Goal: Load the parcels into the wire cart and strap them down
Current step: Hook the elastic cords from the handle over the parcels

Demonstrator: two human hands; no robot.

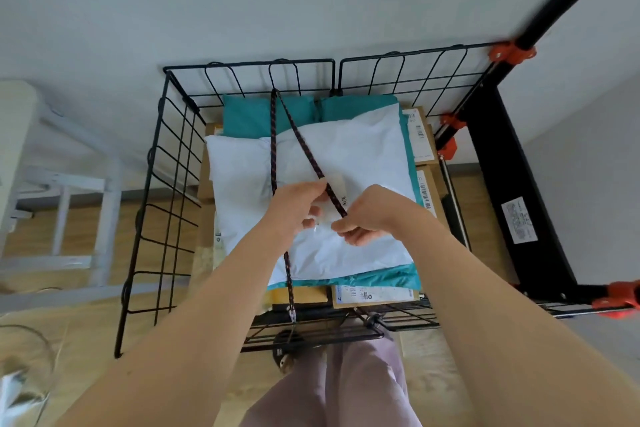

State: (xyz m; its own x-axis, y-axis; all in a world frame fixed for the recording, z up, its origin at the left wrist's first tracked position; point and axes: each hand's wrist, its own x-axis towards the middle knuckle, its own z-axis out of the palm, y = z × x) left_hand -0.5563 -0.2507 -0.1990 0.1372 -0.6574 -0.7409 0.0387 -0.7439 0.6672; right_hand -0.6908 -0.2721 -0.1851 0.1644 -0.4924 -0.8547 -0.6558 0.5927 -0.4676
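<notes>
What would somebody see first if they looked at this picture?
Two hands meet in the middle: the left hand and right hand both hold a dark braided cord that runs back to the far wall of the black wire cart. Right under them lies a big white parcel, on top of teal parcels and brown boxes that fill the cart.

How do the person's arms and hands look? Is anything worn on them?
The left forearm and right forearm are bare to the picture's edge: no sleeves show. The left hand and right hand wear no gloves; I see no watch, bracelet or ring. Pale lilac trousers show below, between the arms.
</notes>
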